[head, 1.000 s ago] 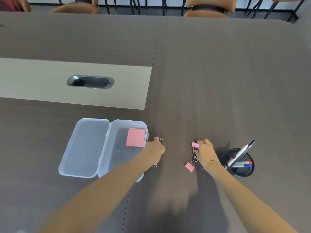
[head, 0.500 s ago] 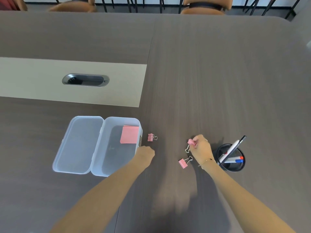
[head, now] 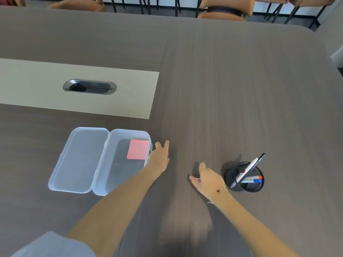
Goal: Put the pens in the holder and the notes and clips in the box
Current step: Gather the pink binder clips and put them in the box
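The clear plastic box [head: 118, 182] lies open on the table with its lid [head: 78, 160] flapped out to the left. A pink pad of notes [head: 138, 152] rests inside it. My left hand [head: 160, 154] hovers flat just right of the box, fingers spread, over the spot where a pink binder clip lay; that clip is hidden. My right hand [head: 207, 179] is lower down on the table, left of the black mesh holder [head: 245, 178]. It covers the other pink clips, and only a sliver of one [head: 198, 179] shows by the thumb. Pens [head: 249, 170] stand in the holder.
A beige inlay strip with a metal cable grommet [head: 90, 87] runs across the left of the table. Brown chairs [head: 225, 8] line the far edge. The table's rounded right corner [head: 315, 32] lies at the upper right.
My left hand has moved forward over the clip beside the box, hiding it. My right hand, holding one clip, dropped onto the loose clip nearer me; both clips are now covered.
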### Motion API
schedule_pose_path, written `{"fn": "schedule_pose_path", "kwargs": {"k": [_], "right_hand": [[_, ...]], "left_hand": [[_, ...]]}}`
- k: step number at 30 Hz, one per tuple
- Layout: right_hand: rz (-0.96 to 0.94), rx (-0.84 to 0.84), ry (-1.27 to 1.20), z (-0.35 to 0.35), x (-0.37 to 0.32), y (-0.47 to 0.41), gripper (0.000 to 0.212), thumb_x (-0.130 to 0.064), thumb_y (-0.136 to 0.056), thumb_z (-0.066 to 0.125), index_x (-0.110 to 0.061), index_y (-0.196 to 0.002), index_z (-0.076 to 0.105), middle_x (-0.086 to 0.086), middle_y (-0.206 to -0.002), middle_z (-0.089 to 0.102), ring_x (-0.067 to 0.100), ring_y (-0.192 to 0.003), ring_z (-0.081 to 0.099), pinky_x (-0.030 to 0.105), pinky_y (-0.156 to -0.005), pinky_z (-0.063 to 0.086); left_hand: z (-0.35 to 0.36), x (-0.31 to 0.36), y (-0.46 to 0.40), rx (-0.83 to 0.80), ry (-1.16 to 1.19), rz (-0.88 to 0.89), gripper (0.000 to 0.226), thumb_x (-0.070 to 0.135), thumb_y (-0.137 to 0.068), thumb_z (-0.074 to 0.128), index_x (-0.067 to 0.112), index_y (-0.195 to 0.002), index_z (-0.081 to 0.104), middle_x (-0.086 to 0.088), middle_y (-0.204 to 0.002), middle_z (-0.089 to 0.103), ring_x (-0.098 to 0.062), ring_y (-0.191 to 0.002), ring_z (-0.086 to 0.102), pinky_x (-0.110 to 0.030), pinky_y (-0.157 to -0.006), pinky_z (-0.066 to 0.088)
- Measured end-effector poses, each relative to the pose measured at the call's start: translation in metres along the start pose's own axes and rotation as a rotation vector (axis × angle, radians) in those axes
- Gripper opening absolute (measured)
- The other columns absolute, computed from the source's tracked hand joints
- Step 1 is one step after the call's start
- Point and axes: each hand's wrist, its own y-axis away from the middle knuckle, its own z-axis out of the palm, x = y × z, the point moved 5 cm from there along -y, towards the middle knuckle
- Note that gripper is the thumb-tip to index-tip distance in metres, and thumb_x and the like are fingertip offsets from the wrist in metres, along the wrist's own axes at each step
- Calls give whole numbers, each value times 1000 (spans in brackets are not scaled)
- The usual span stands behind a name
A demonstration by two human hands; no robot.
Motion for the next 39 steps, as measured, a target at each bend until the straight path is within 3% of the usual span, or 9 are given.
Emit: {"fn": "schedule_pose_path", "kwargs": {"k": [3,6,12,16,19,29,31,35,39], "right_hand": [[-41,-32,148,19,0,7,46,-43,-93,44,-10,-124,34,10,-104,64,31,-89,67,32,-60,39],[-30,-13,220,30,-1,9,40,-37,-98,36,-10,-128,34,10,-112,61,30,-89,68,35,-61,45],[-60,13,143,27,-15,2,33,-23,-93,38,-10,-123,39,11,-97,61,31,-66,58,35,-58,47],[-123,85,0,-2,-37,-10,22,-29,-92,41,-12,-106,43,6,-83,59,28,-65,60,38,-63,55],[-156,164,-110,-36,-67,-24,18,-31,-91,42,-13,-96,43,7,-80,65,29,-68,63,35,-63,51],[-410,-30,-160,-53,-200,-28,23,-30,-91,40,-12,-106,45,5,-100,66,29,-89,61,34,-73,47],[-410,-107,-119,-32,-221,-28,22,-27,-92,39,-9,-104,44,9,-96,63,32,-84,59,31,-69,41],[-445,-214,67,2,-238,-27,31,-22,-93,40,-2,-117,43,14,-91,60,32,-83,57,33,-67,40],[-551,-135,268,16,-236,-23,32,-22,-91,45,-1,-115,47,19,-91,62,36,-86,58,34,-67,39]], "left_hand": [[7,4,-1,-53,-160,-8,76,4,-80,66,2,-144,24,-19,-141,34,-28,-106,66,-29,-61,55],[12,8,-2,-36,-193,43,66,-4,-80,65,-2,-137,32,-17,-139,37,-25,-115,62,-28,-76,58],[9,0,-3,-13,98,83,36,22,-97,50,1,-125,42,-19,-130,46,-35,-103,65,-32,-76,52],[-45,-11,21,146,400,285,19,34,-92,57,17,-98,55,1,-102,55,-15,-78,62,-23,-69,47],[-76,-57,42,213,563,212,13,40,-87,59,27,-87,57,14,-99,58,-7,-82,57,-20,-71,43],[-1,-146,82,-285,319,55,16,35,-77,65,26,-71,54,10,-79,52,-15,-80,50,-26,-71,43],[1,-151,86,-310,306,24,21,36,-80,64,17,-76,59,3,-81,56,-22,-83,55,-29,-72,43],[-22,-174,92,-192,370,-9,37,20,-93,52,17,-130,56,-1,-131,56,-21,-124,52,-31,-104,39],[-51,-202,88,75,425,-42,28,11,-96,44,16,-113,66,-2,-117,66,-19,-100,59,-27,-89,45]]}}
